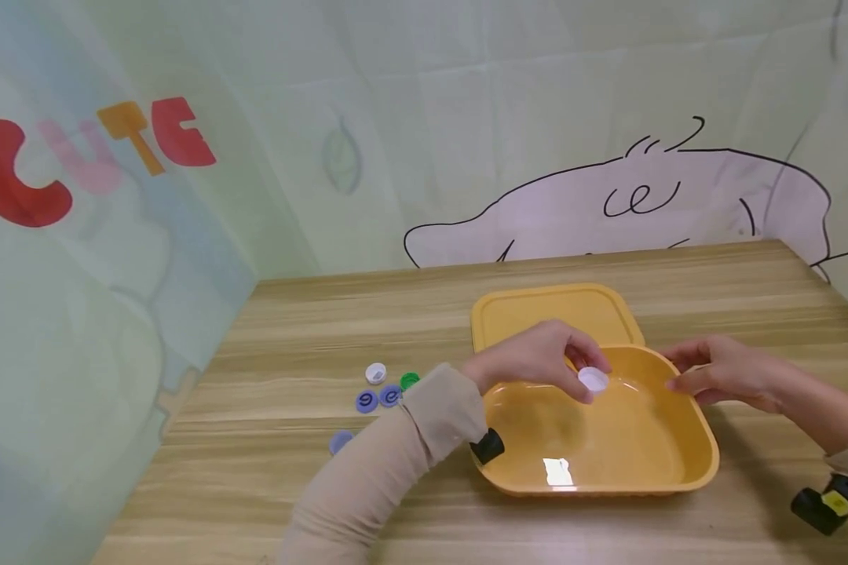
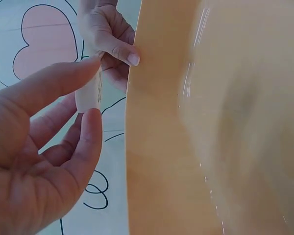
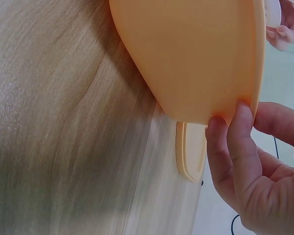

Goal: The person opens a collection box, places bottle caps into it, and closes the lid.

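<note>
My left hand (image 1: 547, 357) pinches a white bottle cap (image 1: 593, 380) between thumb and fingers, over the far part of a yellow-orange plastic box (image 1: 707, 463). In the left wrist view the cap (image 2: 89, 93) is seen edge-on, beside the box wall (image 2: 154, 122). At the box's right far corner, my right hand (image 1: 731, 373) grips the rim, its thumb on the inner side. The right wrist view has fingers (image 3: 245, 152) pressed against the outer wall (image 3: 196, 58). Inside the box only a bright reflection and soft shadows show.
Left of the box lie several caps: a white cap (image 1: 376, 373), a green cap (image 1: 410, 381), and blue ones, among them a blue cap (image 1: 341, 442) partly behind the left sleeve. A matching yellow lid (image 1: 551, 310) lies behind the box on the wooden table (image 1: 290, 337). A printed curtain hangs behind.
</note>
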A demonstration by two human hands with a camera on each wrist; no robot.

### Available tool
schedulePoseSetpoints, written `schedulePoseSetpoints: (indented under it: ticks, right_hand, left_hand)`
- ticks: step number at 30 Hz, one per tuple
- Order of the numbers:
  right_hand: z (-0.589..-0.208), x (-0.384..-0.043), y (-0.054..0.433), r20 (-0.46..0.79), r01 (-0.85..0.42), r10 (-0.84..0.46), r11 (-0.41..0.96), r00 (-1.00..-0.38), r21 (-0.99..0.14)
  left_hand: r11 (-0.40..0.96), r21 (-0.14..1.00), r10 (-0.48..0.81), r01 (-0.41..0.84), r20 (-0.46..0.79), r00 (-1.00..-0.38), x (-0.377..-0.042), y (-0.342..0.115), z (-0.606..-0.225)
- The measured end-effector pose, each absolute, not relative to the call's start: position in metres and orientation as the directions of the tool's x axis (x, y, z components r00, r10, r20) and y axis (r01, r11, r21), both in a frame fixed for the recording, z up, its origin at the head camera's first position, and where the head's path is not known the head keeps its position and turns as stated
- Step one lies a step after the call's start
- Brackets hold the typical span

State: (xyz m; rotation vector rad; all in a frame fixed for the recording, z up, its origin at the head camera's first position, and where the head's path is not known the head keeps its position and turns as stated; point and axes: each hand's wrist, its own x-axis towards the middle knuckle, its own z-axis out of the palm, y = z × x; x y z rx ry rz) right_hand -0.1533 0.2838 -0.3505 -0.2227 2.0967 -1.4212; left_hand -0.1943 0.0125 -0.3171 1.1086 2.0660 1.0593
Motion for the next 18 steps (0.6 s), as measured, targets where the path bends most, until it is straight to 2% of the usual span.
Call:
schedulePoseSetpoints:
  ticks: [10, 18]
  right_hand:
    - [-0.351, -0.153, 0.286, -0.366, 0.178, -0.452, 0.405, -0.814, -0.897]
    - [-0.352, -0.153, 0.286, -0.361, 0.178, -0.454, 0.397, -0.815, -0.900]
  left_hand:
    - [0.312, 0.858, 0.891, 0.409, -0.116, -0.438, -0.194, 0.037, -0.324]
    - [0.382, 0.802, 0.892, 0.459, -0.189, -0.411, -0.191, 0.056, -0.337]
